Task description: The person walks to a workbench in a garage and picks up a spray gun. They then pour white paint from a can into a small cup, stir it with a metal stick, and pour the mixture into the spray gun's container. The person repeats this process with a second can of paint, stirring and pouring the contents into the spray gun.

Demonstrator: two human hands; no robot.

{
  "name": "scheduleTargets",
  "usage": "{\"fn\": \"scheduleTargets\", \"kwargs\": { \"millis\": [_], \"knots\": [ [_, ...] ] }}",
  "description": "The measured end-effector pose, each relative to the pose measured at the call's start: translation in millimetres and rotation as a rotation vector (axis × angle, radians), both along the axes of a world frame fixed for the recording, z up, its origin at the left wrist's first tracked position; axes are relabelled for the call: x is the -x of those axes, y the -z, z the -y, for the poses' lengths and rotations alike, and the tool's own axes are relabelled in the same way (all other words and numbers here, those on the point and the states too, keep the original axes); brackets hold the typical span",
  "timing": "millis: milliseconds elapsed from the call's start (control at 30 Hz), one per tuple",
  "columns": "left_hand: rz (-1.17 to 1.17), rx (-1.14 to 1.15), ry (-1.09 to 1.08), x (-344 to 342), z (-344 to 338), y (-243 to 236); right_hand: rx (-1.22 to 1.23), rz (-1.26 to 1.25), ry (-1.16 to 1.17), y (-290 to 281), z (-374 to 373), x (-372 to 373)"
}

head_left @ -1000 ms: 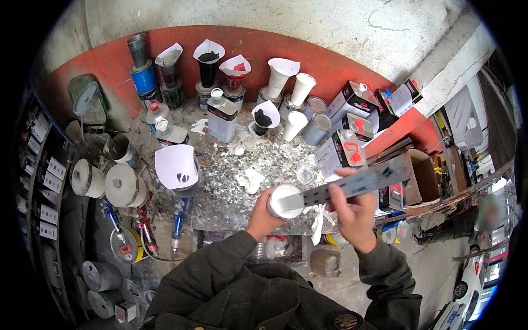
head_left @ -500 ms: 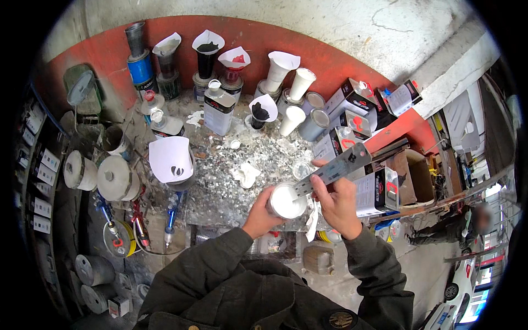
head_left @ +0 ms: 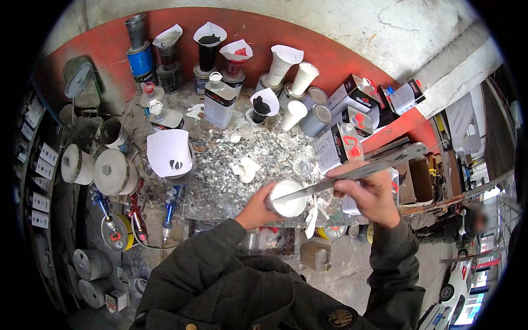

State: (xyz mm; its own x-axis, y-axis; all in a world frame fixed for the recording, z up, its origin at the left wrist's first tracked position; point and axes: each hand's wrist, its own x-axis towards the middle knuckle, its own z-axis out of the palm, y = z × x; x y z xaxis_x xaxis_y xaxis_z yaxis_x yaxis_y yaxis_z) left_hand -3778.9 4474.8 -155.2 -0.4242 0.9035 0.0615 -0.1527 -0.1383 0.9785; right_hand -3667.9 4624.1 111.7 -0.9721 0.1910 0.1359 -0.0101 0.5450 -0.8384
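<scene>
My left hand (head_left: 256, 209) is wrapped round a cup of white paint (head_left: 290, 204) at the bench's front edge. In my right hand (head_left: 369, 193) is a long flat metal mixing ruler (head_left: 379, 165) with holes along it. Its lower end reaches over the cup's rim and touches the white paint; its upper end slants up to the right. A crumpled white paper (head_left: 245, 170) and a round clear lid (head_left: 302, 166) lie on the bench just beyond the cup. A strip of white paper (head_left: 312, 217) hangs over the edge beside it.
The bench (head_left: 214, 190) is crusted with paint. Along its back stand cups with paper filters (head_left: 209, 38), paint cans (head_left: 316, 121) and a metal thinner can (head_left: 220, 104). Square cans (head_left: 335, 148) crowd the right. Spray guns (head_left: 169, 214) hang from the front left edge. Another person (head_left: 451, 228) stands far right.
My right hand has moved right and turned the ruler to a flatter slant, edge more toward me. The left hand still holds the cup in nearly the same place.
</scene>
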Motion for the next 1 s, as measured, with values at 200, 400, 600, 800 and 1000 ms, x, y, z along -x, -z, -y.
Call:
{"fn": "scheduleTargets", "kwargs": {
  "millis": [200, 400, 600, 800, 1000],
  "knots": [
    [0.027, 0.028, 0.141, 10, 10, -21, -0.255, 0.036, -0.261, 9, -31, 21],
    [-0.064, -0.002, 0.065, 13, 13, -19, -0.262, 0.081, -0.067, 57, -34, 3],
    [0.053, -0.005, -0.119, 9, 5, -12, -0.151, 0.083, 0.106, 68, -3, -10],
    [-0.123, 0.013, -0.286, 0, -6, 24, -0.146, -0.006, 0.157, 66, 17, -12],
    [-0.131, 0.056, -0.231, -1, -6, 40, -0.146, -0.137, 0.27, 27, 18, 2]
  ]
}}
